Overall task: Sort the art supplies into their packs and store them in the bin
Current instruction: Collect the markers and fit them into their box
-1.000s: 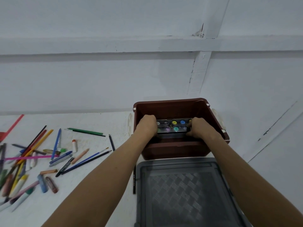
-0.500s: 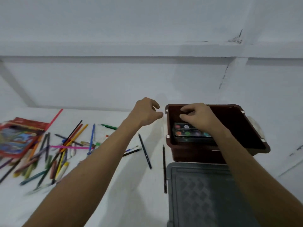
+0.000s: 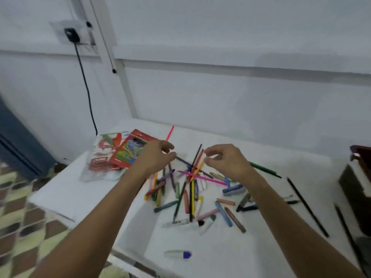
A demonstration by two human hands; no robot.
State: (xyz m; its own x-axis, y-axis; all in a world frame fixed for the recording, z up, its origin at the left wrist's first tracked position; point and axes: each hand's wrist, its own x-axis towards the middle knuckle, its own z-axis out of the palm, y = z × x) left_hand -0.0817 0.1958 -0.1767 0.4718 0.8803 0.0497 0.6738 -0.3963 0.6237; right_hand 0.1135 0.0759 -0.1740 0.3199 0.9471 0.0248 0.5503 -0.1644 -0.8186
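Landmark: the heap of pencils and crayons near the middle of the white desk.

1. Clear plastic pack with red print, lying flat at the desk's far-left corner, left of the heap.
2. Red colour-pencil pack, overlapping the clear pack, just left of the heap; my left hand covers its right end.
3. My left hand, above the heap's left edge, fingers loosely curled, holding nothing that I can see.
4. Pink straw-like stick, behind the heap, toward the wall.
5. The heap itself: crossed pencils in orange, black, yellow and pink, short crayons in green, red, blue and brown, a few capped markers; blur hides the finer detail.
6. Marker with a blue cap, alone, in front of the heap near the desk's front edge.
7. My right hand, above the heap's right part, thumb and forefinger drawn close, the rest loosely curled; nothing is held between them that I can see.
8. Green pencil, right of the heap, beyond my right wrist.
9. Two dark pencils, well right of the heap, lying lengthwise.
10. Brown bin, at the picture's right edge, far right of the heap, only partly in view.
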